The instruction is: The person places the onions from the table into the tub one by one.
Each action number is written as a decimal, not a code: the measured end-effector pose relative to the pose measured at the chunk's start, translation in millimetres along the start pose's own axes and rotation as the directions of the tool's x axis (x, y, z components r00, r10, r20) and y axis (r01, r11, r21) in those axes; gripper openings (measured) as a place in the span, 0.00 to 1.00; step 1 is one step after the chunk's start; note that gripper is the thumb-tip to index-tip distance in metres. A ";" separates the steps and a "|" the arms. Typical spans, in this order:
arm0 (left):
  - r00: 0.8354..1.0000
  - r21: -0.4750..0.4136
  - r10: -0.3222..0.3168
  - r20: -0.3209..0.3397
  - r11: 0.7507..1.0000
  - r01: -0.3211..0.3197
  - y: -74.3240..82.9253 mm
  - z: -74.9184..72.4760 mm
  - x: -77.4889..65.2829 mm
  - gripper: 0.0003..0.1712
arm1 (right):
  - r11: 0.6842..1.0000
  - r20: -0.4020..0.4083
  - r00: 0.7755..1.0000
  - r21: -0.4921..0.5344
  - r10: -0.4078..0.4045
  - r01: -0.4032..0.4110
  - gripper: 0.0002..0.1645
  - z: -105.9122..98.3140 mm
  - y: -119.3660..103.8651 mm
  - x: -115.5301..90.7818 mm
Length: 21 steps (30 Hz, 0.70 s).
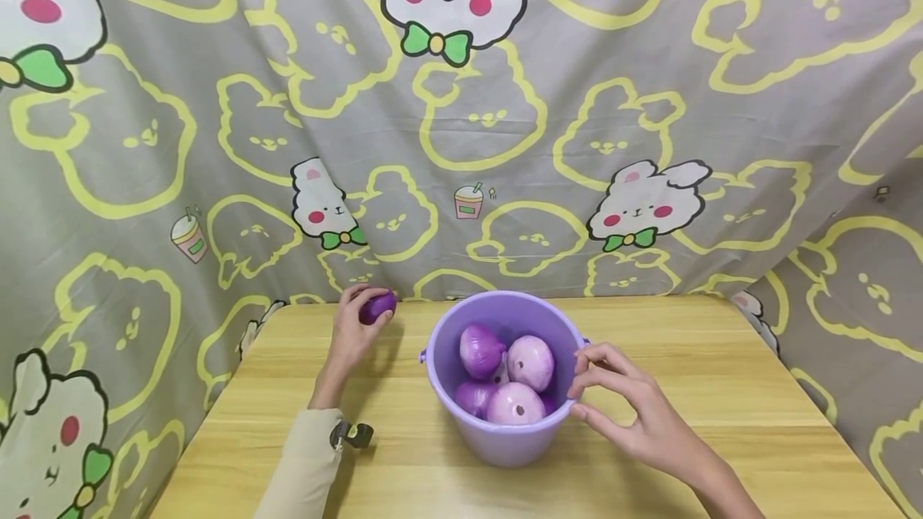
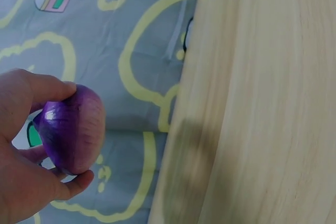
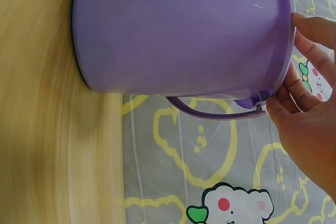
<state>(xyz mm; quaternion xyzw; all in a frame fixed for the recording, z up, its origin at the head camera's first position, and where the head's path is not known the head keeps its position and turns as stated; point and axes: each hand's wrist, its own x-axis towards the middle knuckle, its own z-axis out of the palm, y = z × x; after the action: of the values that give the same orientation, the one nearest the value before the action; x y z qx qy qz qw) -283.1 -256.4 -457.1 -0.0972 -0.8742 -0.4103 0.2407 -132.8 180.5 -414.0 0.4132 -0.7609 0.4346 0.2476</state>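
Note:
My left hand (image 1: 353, 331) grips a red onion (image 1: 378, 308) over the left back of the table. In the left wrist view, the thumb and fingers hold this onion (image 2: 79, 129) around its sides, its pale face turned toward the table. A purple bucket (image 1: 505, 445) stands upright just right of the middle. Several red onions (image 1: 481, 351) lie inside it, some partly hidden beneath others. My right hand (image 1: 645, 411) holds the bucket's right rim. In the right wrist view, the fingertips (image 3: 302, 22) are at the rim, with the thumb near the handle joint.
The bucket's handle (image 3: 215, 115) hangs down along its far side. Under everything is a wooden table (image 1: 692, 343). A grey patterned curtain (image 1: 447, 142) rises directly behind the table and closes in at both sides. A black strap piece (image 1: 352, 434) sits on the left sleeve.

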 end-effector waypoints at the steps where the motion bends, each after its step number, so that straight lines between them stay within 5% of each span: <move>1: 1.000 -0.004 0.002 -0.007 1.000 -0.002 0.4 -0.4 -0.7 0.23 | 1.000 -0.001 1.000 -0.001 -0.001 0.001 0.27 0.1 0.1 -0.2; 13: 0.991 -0.040 0.088 -0.105 0.995 -0.092 11.8 -4.9 -4.9 0.23 | 1.000 0.006 1.000 -0.004 0.020 -0.020 0.27 -0.1 2.4 -2.4; 21: 0.988 -0.072 0.069 -0.135 0.994 -0.080 18.8 -8.2 -5.7 0.23 | 1.000 -0.003 1.000 0.016 -0.012 0.012 0.26 0.7 4.6 -1.3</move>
<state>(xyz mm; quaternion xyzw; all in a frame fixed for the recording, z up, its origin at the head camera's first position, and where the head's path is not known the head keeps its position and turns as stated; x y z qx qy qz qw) -268.5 -250.4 -442.9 -0.1117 -0.8355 -0.4401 0.3094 -136.0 181.8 -417.4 0.4190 -0.7545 0.4401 0.2480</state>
